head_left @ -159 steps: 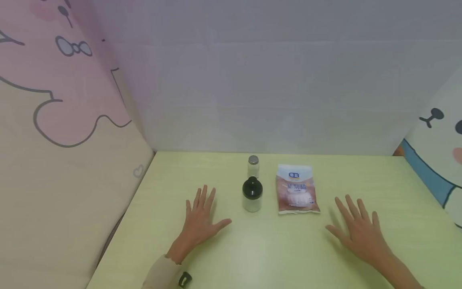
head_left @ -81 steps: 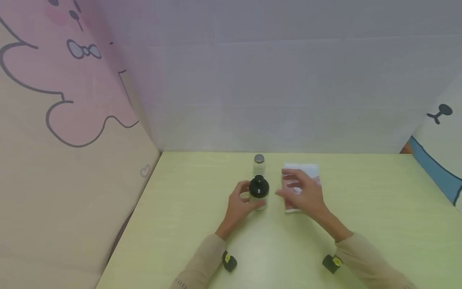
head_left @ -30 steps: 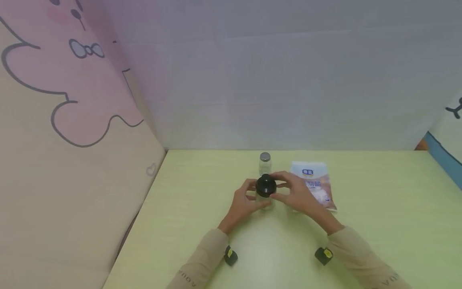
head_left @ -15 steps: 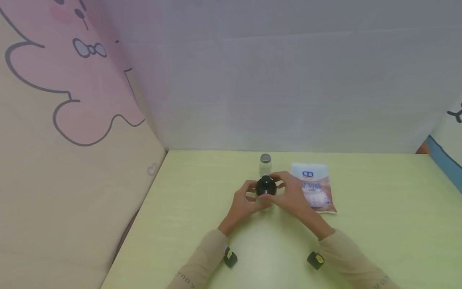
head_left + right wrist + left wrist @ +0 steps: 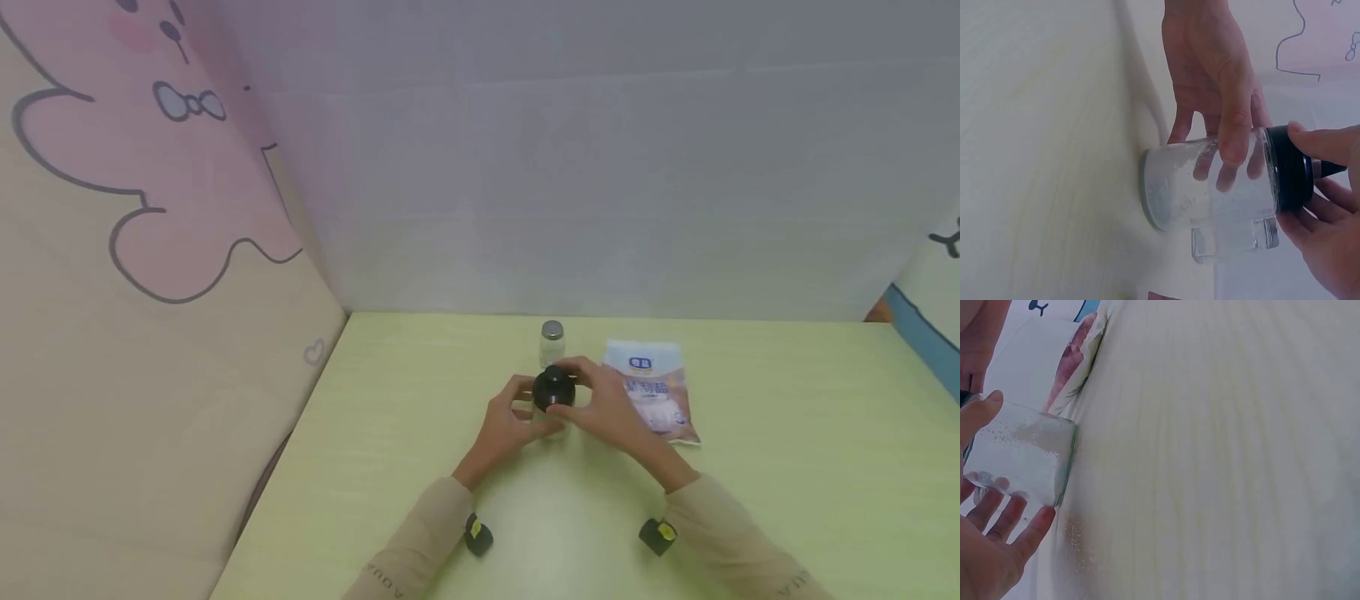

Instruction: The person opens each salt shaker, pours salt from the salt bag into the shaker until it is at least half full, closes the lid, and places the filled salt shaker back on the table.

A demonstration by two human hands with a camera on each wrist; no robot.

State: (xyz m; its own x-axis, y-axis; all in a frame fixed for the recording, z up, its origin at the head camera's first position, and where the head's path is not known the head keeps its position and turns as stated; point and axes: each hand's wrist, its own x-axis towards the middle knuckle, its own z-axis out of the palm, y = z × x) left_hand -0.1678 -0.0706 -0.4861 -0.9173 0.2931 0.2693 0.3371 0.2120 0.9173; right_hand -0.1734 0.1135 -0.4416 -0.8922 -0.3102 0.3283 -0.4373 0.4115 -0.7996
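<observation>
A clear glass jar (image 5: 1175,181) with a black lid (image 5: 553,388) stands upright on the table, white grains clinging inside its wall. My left hand (image 5: 512,423) holds the jar's body, thumb on the near side and fingers round the back. Around the lid, my right hand (image 5: 609,408) has its thumb at the front and its fingers behind. In the right wrist view the lid sits against the glass, with a narrow black spout-like tip on top. Right behind the jar is a small glass shaker (image 5: 552,343) with a metal cap.
A white and brown printed plastic bag (image 5: 654,390) lies flat just right of the jar, partly behind my right hand. The pale yellow table (image 5: 787,433) ends at a white sheet (image 5: 600,208) at the back. A patterned cloth (image 5: 187,375) hangs on the left.
Earlier, both hands lay spread on the table. The left hand took hold of the jar, then the right moved from over the bag to grip the lid. The last half second shows little movement.
</observation>
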